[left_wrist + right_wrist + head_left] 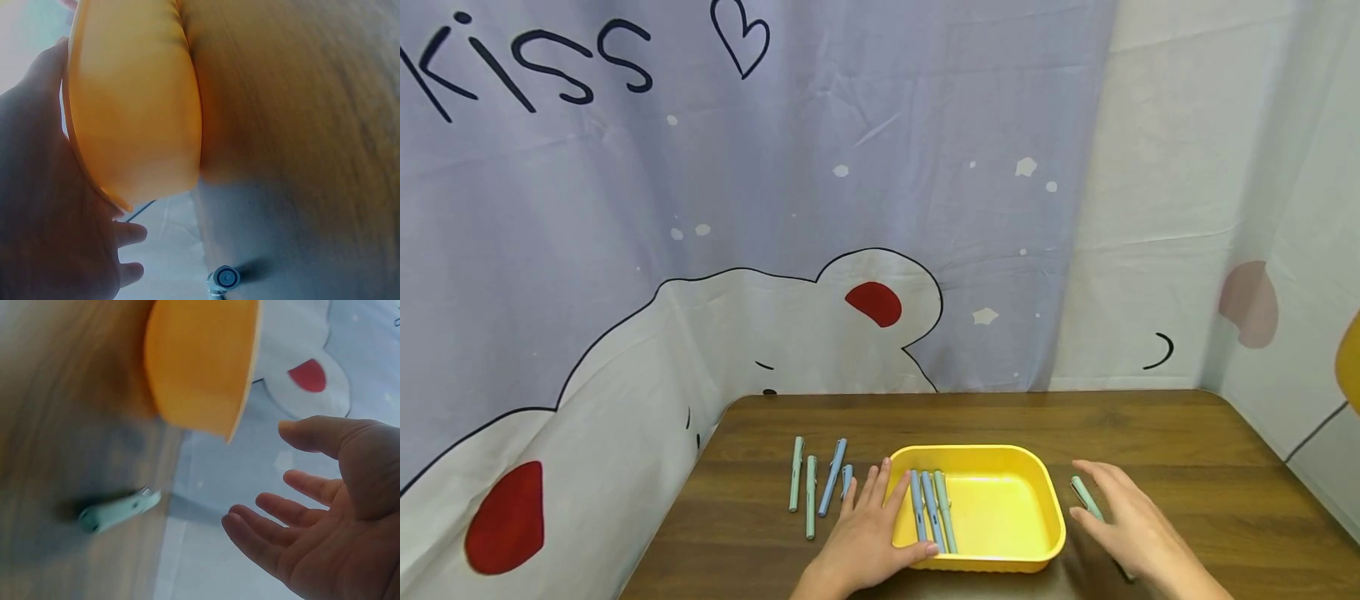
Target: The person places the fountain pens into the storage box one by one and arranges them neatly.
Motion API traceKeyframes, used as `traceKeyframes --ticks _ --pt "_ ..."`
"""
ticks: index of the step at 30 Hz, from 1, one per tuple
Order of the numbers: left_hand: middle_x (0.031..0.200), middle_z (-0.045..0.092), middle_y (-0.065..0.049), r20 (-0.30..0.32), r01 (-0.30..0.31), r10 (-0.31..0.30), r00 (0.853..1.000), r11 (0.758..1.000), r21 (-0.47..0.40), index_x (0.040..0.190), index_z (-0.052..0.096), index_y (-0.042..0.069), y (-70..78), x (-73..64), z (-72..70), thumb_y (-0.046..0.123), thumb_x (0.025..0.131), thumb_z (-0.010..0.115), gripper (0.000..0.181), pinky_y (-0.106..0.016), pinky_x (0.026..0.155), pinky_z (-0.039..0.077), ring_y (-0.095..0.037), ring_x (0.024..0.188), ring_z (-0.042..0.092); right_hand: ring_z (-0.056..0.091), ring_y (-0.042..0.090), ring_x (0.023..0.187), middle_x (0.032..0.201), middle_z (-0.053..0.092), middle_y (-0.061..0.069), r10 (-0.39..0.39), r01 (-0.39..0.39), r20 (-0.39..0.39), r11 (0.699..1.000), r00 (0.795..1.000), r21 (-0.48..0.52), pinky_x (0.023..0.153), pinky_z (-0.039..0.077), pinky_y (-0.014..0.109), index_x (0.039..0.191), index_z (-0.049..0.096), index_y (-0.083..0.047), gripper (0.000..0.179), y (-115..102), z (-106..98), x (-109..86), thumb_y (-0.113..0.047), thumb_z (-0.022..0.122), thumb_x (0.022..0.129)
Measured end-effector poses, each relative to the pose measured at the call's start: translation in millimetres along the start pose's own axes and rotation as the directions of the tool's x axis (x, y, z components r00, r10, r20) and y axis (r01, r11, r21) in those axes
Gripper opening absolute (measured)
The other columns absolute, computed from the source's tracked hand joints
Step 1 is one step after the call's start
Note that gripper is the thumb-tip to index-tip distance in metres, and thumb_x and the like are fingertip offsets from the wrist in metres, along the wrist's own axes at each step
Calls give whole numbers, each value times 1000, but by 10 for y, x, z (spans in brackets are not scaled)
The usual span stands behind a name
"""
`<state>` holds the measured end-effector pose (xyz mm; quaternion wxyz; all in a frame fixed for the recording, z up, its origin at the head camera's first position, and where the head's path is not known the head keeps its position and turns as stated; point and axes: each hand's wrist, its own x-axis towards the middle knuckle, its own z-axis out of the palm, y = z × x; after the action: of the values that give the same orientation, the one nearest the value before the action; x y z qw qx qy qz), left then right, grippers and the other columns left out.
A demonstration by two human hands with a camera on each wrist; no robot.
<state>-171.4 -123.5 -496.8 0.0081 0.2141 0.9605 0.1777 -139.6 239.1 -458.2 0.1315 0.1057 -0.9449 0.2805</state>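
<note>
A yellow plastic basket (1003, 508) stands on the table. My left hand (863, 533) rests on its left side, fingers spread over the rim and thumb at the front edge. Inside, at the left, lie two blue pens (932, 508) and a green pen (945, 510), side by side. To the right of the basket, another green pen (1086, 497) lies on the tabletop, partly hidden by my right hand (1131, 525). That hand hovers over it with fingers apart; in the right wrist view a gap shows between the fingers and the pen (119, 511).
Left of the basket lie two green pens (811, 497), a blue pen (832, 477) and another blue one (847, 476) partly behind my left fingers. The brown wooden table (1150, 425) ends at a printed curtain (985, 208) behind and at both sides.
</note>
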Motion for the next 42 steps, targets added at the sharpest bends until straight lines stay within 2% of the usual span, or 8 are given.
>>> traceKeyframes --ticks 12,18,25,36,42 --pt "170 8 -14 8 3 -3 1000 1000 -1 162 26 19 -2 -2 4 79 86 53 101 -67 120 10 -39 155 15 51 57 121 138 49 36 88 -76 92 989 992 -124 89 47 68 141 49 4 67 409 55 -38 -18 80 85" --pt "170 9 -14 6 5 -5 1000 1000 -2 162 27 18 -3 4 4 79 86 54 101 -67 120 10 -39 155 15 48 65 117 138 43 44 151 -118 197 979 969 -168 87 46 71 142 48 7 74 526 94 -14 -29 81 85" --pt "170 8 -13 8 1 -1 1000 1000 2 162 27 18 -6 4 6 79 86 53 101 -67 120 10 -39 155 15 43 66 120 139 43 41 239 -180 301 961 923 -213 85 45 73 144 47 5 83 590 162 2 -45 78 86" --pt "170 9 -15 11 -6 6 1000 1000 12 162 26 19 -11 4 11 80 86 52 101 -67 119 10 -39 154 15 41 65 120 138 43 42 301 -230 342 945 890 -231 89 43 73 143 45 9 83 627 197 49 -44 77 87" --pt "170 8 -15 8 -3 3 1000 1000 15 162 26 18 -10 2 9 80 86 52 101 -67 120 10 -39 155 14 47 59 115 134 49 38 299 -221 350 944 888 -247 87 46 69 138 51 9 78 615 185 72 -45 77 87"
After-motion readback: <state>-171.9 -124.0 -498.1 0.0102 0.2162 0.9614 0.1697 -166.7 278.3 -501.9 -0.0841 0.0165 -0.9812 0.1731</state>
